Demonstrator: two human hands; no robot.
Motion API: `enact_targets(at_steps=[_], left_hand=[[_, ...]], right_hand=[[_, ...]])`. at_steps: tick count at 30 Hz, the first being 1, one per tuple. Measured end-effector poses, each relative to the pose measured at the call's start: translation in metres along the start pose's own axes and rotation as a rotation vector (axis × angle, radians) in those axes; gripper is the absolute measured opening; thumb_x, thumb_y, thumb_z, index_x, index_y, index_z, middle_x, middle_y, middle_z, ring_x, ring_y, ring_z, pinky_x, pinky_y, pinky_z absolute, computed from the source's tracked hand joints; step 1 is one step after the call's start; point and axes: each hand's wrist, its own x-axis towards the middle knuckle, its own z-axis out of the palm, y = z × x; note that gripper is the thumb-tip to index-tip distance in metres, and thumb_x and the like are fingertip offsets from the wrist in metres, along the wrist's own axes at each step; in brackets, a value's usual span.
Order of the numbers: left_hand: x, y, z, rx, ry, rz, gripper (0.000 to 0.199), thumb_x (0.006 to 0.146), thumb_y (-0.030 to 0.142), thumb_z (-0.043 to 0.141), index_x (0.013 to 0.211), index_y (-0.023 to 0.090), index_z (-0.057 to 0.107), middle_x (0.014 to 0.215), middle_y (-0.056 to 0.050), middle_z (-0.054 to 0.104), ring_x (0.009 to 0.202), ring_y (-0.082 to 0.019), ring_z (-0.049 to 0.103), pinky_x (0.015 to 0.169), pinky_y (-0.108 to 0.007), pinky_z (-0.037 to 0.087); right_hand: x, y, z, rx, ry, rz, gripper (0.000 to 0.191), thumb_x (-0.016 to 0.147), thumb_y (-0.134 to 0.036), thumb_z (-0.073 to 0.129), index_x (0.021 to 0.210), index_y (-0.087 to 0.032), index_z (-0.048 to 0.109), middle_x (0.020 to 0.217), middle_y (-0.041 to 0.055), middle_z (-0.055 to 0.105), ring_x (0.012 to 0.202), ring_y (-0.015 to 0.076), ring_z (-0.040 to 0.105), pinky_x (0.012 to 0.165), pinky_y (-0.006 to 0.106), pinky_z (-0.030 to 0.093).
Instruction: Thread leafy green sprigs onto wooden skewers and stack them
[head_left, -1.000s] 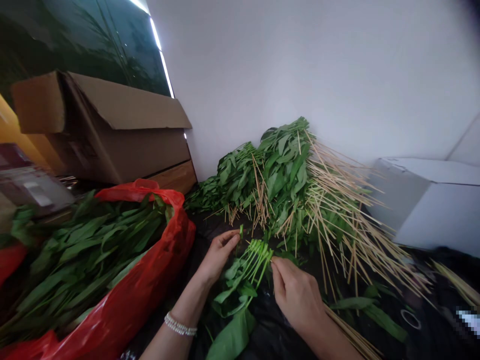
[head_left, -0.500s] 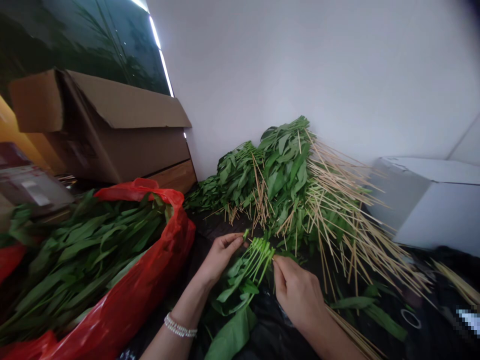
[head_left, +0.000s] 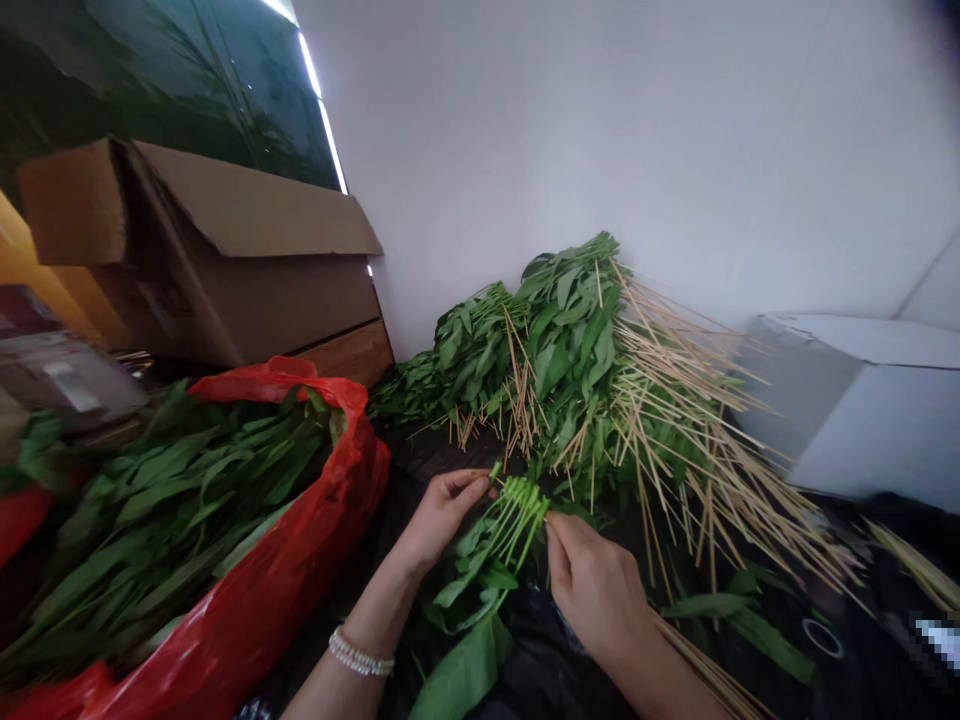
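Several green leafy stems [head_left: 514,535] hang side by side in a row, threaded near their cut ends on a thin wooden skewer that mostly hides behind them. My right hand [head_left: 600,580] is closed in a pinch at the right end of this row, where the skewer emerges. At the row's left end, my left hand [head_left: 450,505] pinches one more leafy stem [head_left: 495,468] between thumb and fingers, its cut tip poking up. Whether the skewer's point has entered that stem, I cannot tell. Large leaves [head_left: 469,670] droop below, between my wrists.
Left of me a red plastic bag [head_left: 352,490] holds loose leafy stems [head_left: 187,500]. Bundles of skewered greens [head_left: 574,320] are heaped against the wall, their bare skewers [head_left: 712,440] fanning rightward. A cardboard box [head_left: 262,290] stands back left, a white box [head_left: 877,410] at right.
My left hand and the stem in it have shifted very slightly to the right, toward the row. My right hand stays nearly still.
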Motion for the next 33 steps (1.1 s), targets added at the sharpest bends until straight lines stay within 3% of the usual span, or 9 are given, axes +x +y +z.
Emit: enact_targets(at_steps=[9, 16, 23, 30, 33], left_hand=[[0.0015, 0.0001, 0.0019, 0.152, -0.04, 0.07, 0.033, 0.076, 0.045, 0.071, 0.081, 0.013, 0.077, 0.077, -0.005, 0.072, 0.075, -0.017, 0.061, 0.076, -0.025, 0.046], [0.0015, -0.0009, 0.0023, 0.03, 0.055, 0.011, 0.04, 0.069, 0.044, 0.079, 0.097, 0.016, 0.075, 0.095, -0.006, 0.074, 0.085, -0.018, 0.063, 0.08, -0.026, 0.046], [0.0016, -0.0038, -0.0013, -0.022, 0.062, -0.055, 0.033, 0.06, 0.04, 0.086, 0.078, 0.015, 0.075, 0.077, -0.002, 0.071, 0.069, -0.013, 0.059, 0.071, -0.023, 0.043], [0.0015, -0.0038, -0.0025, 0.017, -0.009, -0.095, 0.033, 0.058, 0.039, 0.087, 0.073, 0.014, 0.074, 0.071, -0.001, 0.068, 0.065, -0.011, 0.056, 0.066, -0.021, 0.042], [-0.0012, -0.0022, 0.0001, -0.061, -0.113, -0.087, 0.035, 0.063, 0.039, 0.085, 0.086, 0.015, 0.075, 0.082, -0.003, 0.072, 0.073, -0.013, 0.061, 0.073, -0.022, 0.046]], right_hand=[[-0.0014, 0.0006, 0.0015, -0.024, -0.043, 0.022, 0.028, 0.097, -0.017, 0.035, 0.094, -0.019, 0.063, 0.08, 0.002, 0.068, 0.068, 0.0164, 0.068, 0.056, 0.027, 0.037], [-0.0005, 0.0005, 0.0015, 0.016, -0.017, 0.022, 0.028, 0.097, -0.018, 0.035, 0.097, -0.019, 0.063, 0.084, 0.0034, 0.07, 0.073, 0.0165, 0.068, 0.059, 0.026, 0.039], [-0.002, -0.0003, 0.0029, 0.036, -0.002, -0.014, 0.028, 0.096, -0.016, 0.036, 0.096, -0.019, 0.064, 0.081, 0.0028, 0.069, 0.07, 0.0156, 0.068, 0.059, 0.025, 0.039], [-0.0035, -0.0016, 0.0046, 0.004, -0.003, -0.033, 0.029, 0.096, -0.013, 0.035, 0.094, -0.018, 0.063, 0.077, 0.0033, 0.068, 0.07, 0.0159, 0.067, 0.06, 0.025, 0.04], [-0.0033, -0.0036, 0.0043, 0.034, 0.005, -0.055, 0.029, 0.097, -0.015, 0.035, 0.097, -0.018, 0.063, 0.078, 0.0028, 0.068, 0.071, 0.0155, 0.068, 0.061, 0.024, 0.041]])
